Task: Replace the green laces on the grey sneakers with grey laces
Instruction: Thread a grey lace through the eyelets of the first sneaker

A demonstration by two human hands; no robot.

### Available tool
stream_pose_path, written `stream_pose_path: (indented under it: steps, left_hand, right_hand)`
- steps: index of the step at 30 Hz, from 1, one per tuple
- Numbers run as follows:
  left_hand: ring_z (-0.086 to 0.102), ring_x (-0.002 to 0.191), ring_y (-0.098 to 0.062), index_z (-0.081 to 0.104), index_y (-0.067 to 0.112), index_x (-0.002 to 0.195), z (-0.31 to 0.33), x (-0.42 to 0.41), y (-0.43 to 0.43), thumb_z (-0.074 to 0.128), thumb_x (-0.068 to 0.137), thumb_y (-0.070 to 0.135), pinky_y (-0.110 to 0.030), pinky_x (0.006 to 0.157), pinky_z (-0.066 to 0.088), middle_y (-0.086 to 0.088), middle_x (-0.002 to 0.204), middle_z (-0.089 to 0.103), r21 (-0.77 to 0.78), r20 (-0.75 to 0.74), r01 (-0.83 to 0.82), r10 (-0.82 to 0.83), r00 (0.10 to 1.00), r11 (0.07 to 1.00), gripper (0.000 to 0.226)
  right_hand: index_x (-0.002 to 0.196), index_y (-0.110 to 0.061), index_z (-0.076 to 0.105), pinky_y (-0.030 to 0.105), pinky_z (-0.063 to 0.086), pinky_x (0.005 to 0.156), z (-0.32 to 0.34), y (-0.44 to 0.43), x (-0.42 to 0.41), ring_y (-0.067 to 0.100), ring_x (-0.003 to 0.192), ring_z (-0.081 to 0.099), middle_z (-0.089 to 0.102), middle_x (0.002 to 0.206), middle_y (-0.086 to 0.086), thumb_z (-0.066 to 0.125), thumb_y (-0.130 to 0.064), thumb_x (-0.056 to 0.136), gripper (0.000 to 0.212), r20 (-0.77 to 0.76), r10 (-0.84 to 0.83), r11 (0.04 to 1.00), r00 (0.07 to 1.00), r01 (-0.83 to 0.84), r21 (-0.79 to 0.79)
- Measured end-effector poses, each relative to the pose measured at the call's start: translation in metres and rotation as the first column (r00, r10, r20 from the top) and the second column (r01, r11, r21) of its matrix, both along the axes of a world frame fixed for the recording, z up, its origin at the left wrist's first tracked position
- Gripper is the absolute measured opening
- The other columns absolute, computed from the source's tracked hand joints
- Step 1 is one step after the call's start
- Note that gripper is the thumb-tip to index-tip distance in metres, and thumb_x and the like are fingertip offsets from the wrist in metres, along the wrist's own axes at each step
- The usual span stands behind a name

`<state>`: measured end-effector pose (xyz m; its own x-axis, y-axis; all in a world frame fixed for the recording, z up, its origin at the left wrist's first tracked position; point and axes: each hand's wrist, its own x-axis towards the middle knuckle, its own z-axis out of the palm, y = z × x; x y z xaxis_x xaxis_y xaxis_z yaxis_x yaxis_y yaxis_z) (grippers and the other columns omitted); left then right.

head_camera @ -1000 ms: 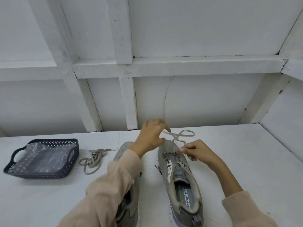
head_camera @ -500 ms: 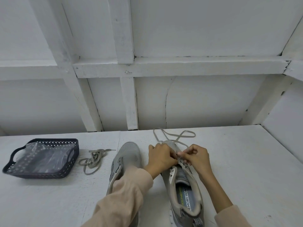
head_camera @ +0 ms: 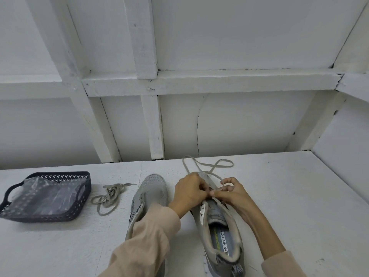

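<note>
Right sneaker (head_camera: 221,238) and left sneaker (head_camera: 153,190), both grey, are set side by side on the white bench (head_camera: 289,196), toes to the far side. The right sneaker lies open, its tongue and printed insole exposed, and a grey lace (head_camera: 211,170) is trailed from its far eyelets in a crossed loop over the bench beyond the toe. Both hands are brought together over that sneaker's far eyelet rows. The left hand (head_camera: 189,193) is closed with curled fingers on the front of the upper; whether the lace is also caught in it cannot be told. The right hand (head_camera: 231,194) is closed in a pinch of thumb and forefinger on the grey lace, a small bend of which is seen standing up above its knuckles. The fingertips of the two hands are almost touching. The left sneaker is partly covered by the pale sleeve (head_camera: 147,242) of the left arm; no lace is seen in its visible eyelets. A bundled lace (head_camera: 108,195) is left in a loose tangle just to the left of that sneaker. Further left, a dark perforated basket (head_camera: 46,218) is placed on the bench, and a crumpled clear plastic bag (head_camera: 46,194) is held inside it. A white panelled wall (head_camera: 239,120) is seen behind the bench.
</note>
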<state>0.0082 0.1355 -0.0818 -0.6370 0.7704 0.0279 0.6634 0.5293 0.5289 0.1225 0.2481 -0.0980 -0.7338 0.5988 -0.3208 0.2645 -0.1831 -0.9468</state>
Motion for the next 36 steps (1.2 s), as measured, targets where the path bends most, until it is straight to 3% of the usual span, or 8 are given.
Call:
stream_pose_path:
  steps: [5, 8, 14, 19, 23, 26, 30, 36]
  left_hand:
    - [0.058, 0.086, -0.016, 0.07, 0.028, 0.073, 0.016, -0.014, -0.012, 0.077, 0.076, 0.027, -0.027, 0.076, 0.044, 0.01, 0.089, 0.055, 0.086, 0.125, -0.117, 0.105, 0.987, 0.989, 0.007]
    - [0.069, 0.077, -0.022, 0.066, 0.03, 0.064, 0.03, -0.023, -0.031, 0.078, 0.074, 0.025, -0.04, 0.08, 0.055, 0.008, 0.086, 0.06, 0.293, 0.375, -0.234, 0.114, 0.92, 0.927, 0.016]
    - [0.071, 0.088, -0.023, 0.056, 0.009, 0.084, 0.081, -0.009, -0.056, 0.058, 0.094, 0.003, -0.035, 0.084, 0.058, -0.007, 0.087, 0.072, 0.602, 0.676, -0.36, -0.215, 0.704, 0.713, 0.011]
    - [0.053, 0.057, -0.013, 0.048, 0.014, 0.087, 0.106, -0.008, -0.06, 0.048, 0.099, 0.009, -0.029, 0.064, 0.056, 0.001, 0.068, 0.056, 0.7, 0.702, -0.452, -0.416, 0.578, 0.553, 0.013]
    - [0.042, 0.049, -0.006, 0.058, 0.019, 0.089, 0.086, -0.012, -0.049, 0.06, 0.093, 0.013, -0.016, 0.047, 0.036, 0.003, 0.075, 0.057, 0.49, 0.636, -0.237, -0.158, 0.756, 0.839, 0.008]
    - [0.055, 0.067, -0.005, 0.063, 0.032, 0.094, 0.057, -0.009, -0.035, 0.066, 0.087, 0.029, -0.024, 0.067, 0.045, 0.012, 0.092, 0.063, 0.112, 0.323, 0.035, -0.07, 0.944, 0.993, 0.008]
    - [0.057, 0.107, -0.018, 0.068, 0.031, 0.104, 0.037, 0.009, -0.014, 0.058, 0.089, 0.039, -0.031, 0.082, 0.041, 0.006, 0.114, 0.063, -0.157, -0.059, 0.08, -0.09, 0.994, 0.984, 0.021]
    - [0.059, 0.108, -0.025, 0.071, 0.028, 0.108, 0.026, 0.009, -0.002, 0.054, 0.089, 0.026, -0.029, 0.076, 0.039, -0.001, 0.112, 0.067, -0.242, -0.149, 0.119, -0.158, 0.976, 0.963, 0.026]
  right_hand:
    - [0.11, -0.013, 0.044, 0.027, 0.046, 0.058, -0.003, -0.005, -0.004, 0.016, 0.063, 0.054, 0.059, 0.08, 0.01, 0.075, 0.0, 0.075, 0.048, 0.035, -0.056, 0.997, 0.998, 0.054, 0.054]
    - [0.109, -0.013, 0.045, 0.028, 0.045, 0.059, -0.005, -0.005, -0.005, 0.016, 0.063, 0.052, 0.058, 0.079, 0.009, 0.073, -0.001, 0.076, 0.045, 0.038, -0.075, 0.995, 0.996, 0.073, 0.064]
    - [0.105, -0.014, 0.049, 0.032, 0.046, 0.065, -0.007, -0.009, -0.006, 0.018, 0.066, 0.054, 0.06, 0.08, 0.008, 0.072, -0.004, 0.077, 0.037, 0.046, -0.085, 0.989, 0.995, 0.079, 0.128]
    - [0.099, -0.012, 0.051, 0.03, 0.044, 0.061, -0.007, -0.011, -0.006, 0.016, 0.06, 0.052, 0.059, 0.075, 0.006, 0.073, -0.004, 0.078, 0.031, 0.039, -0.094, 0.984, 0.995, 0.087, 0.156]
    - [0.095, -0.013, 0.053, 0.032, 0.046, 0.062, -0.009, -0.012, -0.006, 0.019, 0.063, 0.054, 0.06, 0.076, 0.007, 0.074, -0.006, 0.077, 0.029, 0.045, -0.104, 0.979, 0.994, 0.095, 0.179]
    - [0.093, -0.015, 0.055, 0.031, 0.05, 0.062, -0.01, -0.015, -0.007, 0.017, 0.066, 0.059, 0.063, 0.079, 0.008, 0.077, -0.011, 0.076, 0.028, 0.054, -0.12, 0.969, 0.991, 0.105, 0.222]
    - [0.092, -0.015, 0.057, 0.036, 0.054, 0.07, -0.011, -0.016, -0.007, 0.019, 0.073, 0.062, 0.065, 0.083, 0.009, 0.078, -0.014, 0.075, 0.027, 0.049, -0.14, 0.963, 0.989, 0.125, 0.239]
    - [0.093, -0.014, 0.059, 0.037, 0.054, 0.068, -0.007, -0.019, -0.002, 0.02, 0.071, 0.063, 0.066, 0.082, 0.01, 0.075, -0.027, 0.058, 0.041, 0.026, -0.144, 0.973, 0.989, 0.137, 0.183]
